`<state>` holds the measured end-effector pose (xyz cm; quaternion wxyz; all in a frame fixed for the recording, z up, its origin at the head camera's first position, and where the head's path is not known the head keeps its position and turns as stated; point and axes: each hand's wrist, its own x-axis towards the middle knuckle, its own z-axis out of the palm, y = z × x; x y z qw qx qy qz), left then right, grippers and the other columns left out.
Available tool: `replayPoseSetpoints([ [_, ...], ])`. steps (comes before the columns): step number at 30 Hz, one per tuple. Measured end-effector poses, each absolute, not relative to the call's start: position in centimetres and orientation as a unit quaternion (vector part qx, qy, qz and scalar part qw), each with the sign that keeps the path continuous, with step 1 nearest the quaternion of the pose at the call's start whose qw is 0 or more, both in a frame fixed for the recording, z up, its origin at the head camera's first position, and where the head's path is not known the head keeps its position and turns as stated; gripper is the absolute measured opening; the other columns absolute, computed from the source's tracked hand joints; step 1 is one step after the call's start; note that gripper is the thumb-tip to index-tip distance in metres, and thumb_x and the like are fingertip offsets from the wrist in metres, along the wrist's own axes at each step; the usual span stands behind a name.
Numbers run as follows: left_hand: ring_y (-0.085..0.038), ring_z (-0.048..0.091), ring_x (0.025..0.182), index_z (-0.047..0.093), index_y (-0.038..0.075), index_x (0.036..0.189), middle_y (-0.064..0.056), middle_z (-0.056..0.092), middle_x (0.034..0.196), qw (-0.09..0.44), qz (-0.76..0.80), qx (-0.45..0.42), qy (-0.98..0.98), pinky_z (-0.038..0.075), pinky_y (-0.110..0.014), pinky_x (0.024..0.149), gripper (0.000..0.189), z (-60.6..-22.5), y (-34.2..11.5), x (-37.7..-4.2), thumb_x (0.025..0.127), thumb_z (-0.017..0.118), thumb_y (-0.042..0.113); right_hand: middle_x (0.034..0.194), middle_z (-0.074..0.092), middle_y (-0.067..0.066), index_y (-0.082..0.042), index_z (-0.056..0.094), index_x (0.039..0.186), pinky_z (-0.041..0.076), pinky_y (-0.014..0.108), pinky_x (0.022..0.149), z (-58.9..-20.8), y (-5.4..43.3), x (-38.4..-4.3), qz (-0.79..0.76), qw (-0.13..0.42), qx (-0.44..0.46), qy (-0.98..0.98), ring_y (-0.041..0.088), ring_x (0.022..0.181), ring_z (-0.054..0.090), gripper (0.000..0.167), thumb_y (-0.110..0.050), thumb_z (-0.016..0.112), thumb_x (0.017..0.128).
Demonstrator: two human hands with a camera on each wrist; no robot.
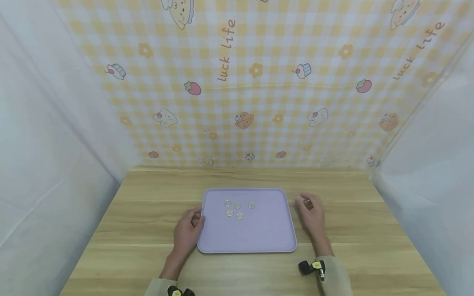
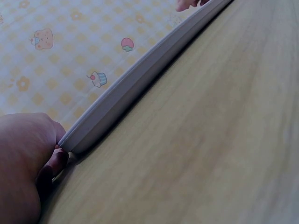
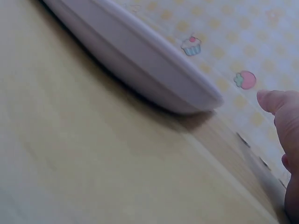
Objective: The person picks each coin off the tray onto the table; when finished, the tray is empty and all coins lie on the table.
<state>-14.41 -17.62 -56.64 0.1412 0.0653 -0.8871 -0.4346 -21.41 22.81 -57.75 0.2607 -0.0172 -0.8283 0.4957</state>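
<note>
A shallow lilac tray point(image 1: 259, 234) lies on the wooden table, with several small silvery coins point(image 1: 229, 213) in its left and middle part. My left hand point(image 1: 188, 230) grips the tray's left edge, thumb over the rim and curled fingers below it, as the left wrist view shows. Just beyond the tray's right edge, my right hand point(image 1: 312, 211) is held over the table with loosely bent fingers. Nothing shows at its thumb tip point(image 3: 267, 100) in the right wrist view. Below it, thin flat pieces point(image 3: 243, 139) lie on the table, seen edge-on.
A yellow checked cloth point(image 1: 255, 94) with cartoon prints hangs behind the table. Pale sheets point(image 1: 48, 135) flank both sides. A faint clear piece point(image 1: 328, 199) lies on the table point(image 1: 363, 234) to the right of my right hand.
</note>
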Motion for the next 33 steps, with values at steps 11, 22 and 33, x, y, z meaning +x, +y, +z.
replayPoseSetpoints([
  [11, -0.009, 0.055, 0.067, 0.069, 0.010, 0.120, -0.001, 0.068, 0.091, 0.138, -0.435, 0.062, -0.887, 0.045, -0.021, 0.059, 0.030, -56.6, -17.6, -14.4, 0.091, 0.072, 0.016, 0.102, 0.061, 0.003, -0.006, 0.069, 0.117, 0.039, 0.020, 0.076, -57.6, 26.7, -21.4, 0.472, 0.257, -0.078, -0.840, 0.003, 0.087, 0.048, 0.032, -0.024, 0.073, 0.091],
  [22, -0.008, 0.055, 0.067, 0.069, 0.010, 0.120, -0.001, 0.068, 0.091, 0.138, -0.434, 0.063, -0.888, 0.045, -0.021, 0.059, 0.030, -56.6, -17.6, -14.5, 0.090, 0.072, 0.015, 0.116, 0.059, 0.011, -0.007, 0.065, 0.125, 0.041, 0.031, 0.084, -57.2, 30.3, -21.5, 0.453, 0.213, -0.128, -0.856, 0.012, 0.098, 0.050, 0.041, -0.037, 0.064, 0.097],
  [33, -0.008, 0.055, 0.067, 0.069, 0.010, 0.119, -0.001, 0.068, 0.090, 0.140, -0.432, 0.061, -0.889, 0.046, -0.021, 0.059, 0.029, -56.4, -17.5, -14.4, 0.090, 0.072, 0.016, 0.141, 0.050, 0.019, -0.007, 0.057, 0.137, 0.034, 0.060, 0.108, -56.2, 33.8, -21.4, 0.463, 0.148, -0.196, -0.852, 0.038, 0.131, 0.044, 0.051, -0.042, 0.056, 0.100],
])
